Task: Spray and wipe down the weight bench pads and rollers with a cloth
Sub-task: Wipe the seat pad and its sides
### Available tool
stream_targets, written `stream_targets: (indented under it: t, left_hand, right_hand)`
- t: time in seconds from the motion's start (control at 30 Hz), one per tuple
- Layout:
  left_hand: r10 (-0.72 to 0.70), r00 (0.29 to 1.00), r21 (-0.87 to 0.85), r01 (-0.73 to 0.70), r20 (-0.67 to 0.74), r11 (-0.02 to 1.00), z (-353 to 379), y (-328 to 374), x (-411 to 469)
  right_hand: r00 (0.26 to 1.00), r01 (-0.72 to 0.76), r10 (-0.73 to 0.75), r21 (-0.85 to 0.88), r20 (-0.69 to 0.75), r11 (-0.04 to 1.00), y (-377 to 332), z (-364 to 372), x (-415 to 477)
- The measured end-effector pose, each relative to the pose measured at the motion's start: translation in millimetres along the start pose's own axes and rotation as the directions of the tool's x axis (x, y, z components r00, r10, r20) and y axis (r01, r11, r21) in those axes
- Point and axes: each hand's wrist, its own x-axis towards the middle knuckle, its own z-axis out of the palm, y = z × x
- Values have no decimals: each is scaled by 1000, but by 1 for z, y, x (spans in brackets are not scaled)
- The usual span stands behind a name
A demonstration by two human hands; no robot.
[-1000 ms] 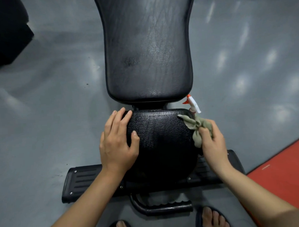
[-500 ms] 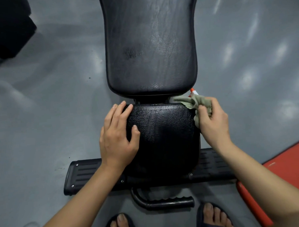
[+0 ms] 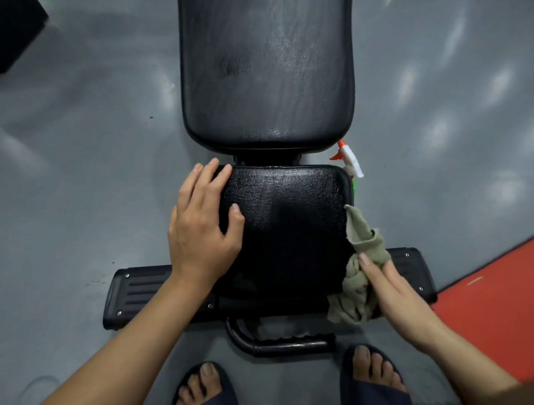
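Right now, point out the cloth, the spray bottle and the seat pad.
cloth [image 3: 353,278]: head view, on its bunched middle fold.
spray bottle [image 3: 352,163]: head view, on its white trigger head.
seat pad [image 3: 291,219]: head view, on the middle of its top.

You stand on a grey floor [image 3: 75,180] that carries the black bench [image 3: 267,158]. Its seat pad [image 3: 285,226] is nearest you, the long back pad [image 3: 266,64] farther off, the base bar [image 3: 141,293] under the seat. Your left hand [image 3: 199,232] rests flat on the seat pad's left edge; a cloth [image 3: 363,238] touches its right edge. A red mat [image 3: 508,299] lies near right.
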Motion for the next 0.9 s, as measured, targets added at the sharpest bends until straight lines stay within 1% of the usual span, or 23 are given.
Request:
stream_targets:
  t: [0.03, 0.07, 0.1, 0.13, 0.17, 0.23, 0.3, 0.37, 0.47, 0.53, 0.6, 0.7, 0.77, 0.83, 0.9]
  left_hand:
    - [3, 1000, 1, -3, 0, 1000, 0, 0, 0]
    - [5, 1000, 0, -5, -1, 1000, 0, -1, 0]
    - [6, 1000, -1, -6, -2, 1000, 0, -1, 1]
    - [7, 1000, 0, -7, -2, 1000, 1, -1, 1]
    - [5, 1000, 1, -5, -1, 1000, 1, -1, 1]
    - [0, 1000, 6, 0, -4, 1000, 1, 0, 1]
    - [-2, 1000, 6, 2, -5, 1000, 1, 1, 1]
    - [-5, 1000, 3, 5, -1, 1000, 0, 2, 1]
    - [-13, 1000, 3, 13, 4, 1000, 0, 1, 2]
    - [-14, 1000, 1, 14, 7, 1000, -1, 1, 1]
    - [-12, 1000, -1, 12, 7, 1000, 0, 0, 1]
    - [-6, 1000, 0, 6, 3, 1000, 0, 0, 1]
    - [-4, 1000, 0, 4, 4, 1000, -1, 0, 1]
    - [0, 1000, 1, 0, 7, 1000, -1, 0, 2]
    - [3, 1000, 0, -3, 5, 1000, -1, 0, 2]
  right_hand:
    - [992, -97, 88, 96, 94, 991, 1, -5, 1]
    - [959, -234, 191, 201, 210, 951, 1, -10, 2]
    - [916, -322, 225, 273, 332, 907, -2, -15, 0]
    - [877, -341, 188, 299, 443, 891, -6, -20, -2]
    - [858, -322, 154, 280, 491, 905, -8, -24, -4]
    - [862, -269, 131, 221, 489, 938, -16, -29, -8]
    - [874, -255, 135, 204, 467, 945, -22, -29, -2]
    - [868, -259, 148, 177, 473, 950, -27, -26, 3]
    - [844, -321, 193, 183, 501, 929, -27, -17, 3]
    - [817, -356, 229, 151, 529, 922, -23, -5, -1]
    - [815, -365, 250, 128, 523, 922, -18, 15, -7]
    - [822, -442, 263, 274, 505, 854, -12, 53, -18]
    - [801, -507, 265, 374, 536, 777, -14, 74, -21]
    - [785, -549, 242, 458, 570, 700, -15, 79, -22]
    - [797, -544, 216, 515, 565, 663, -11, 71, -21]
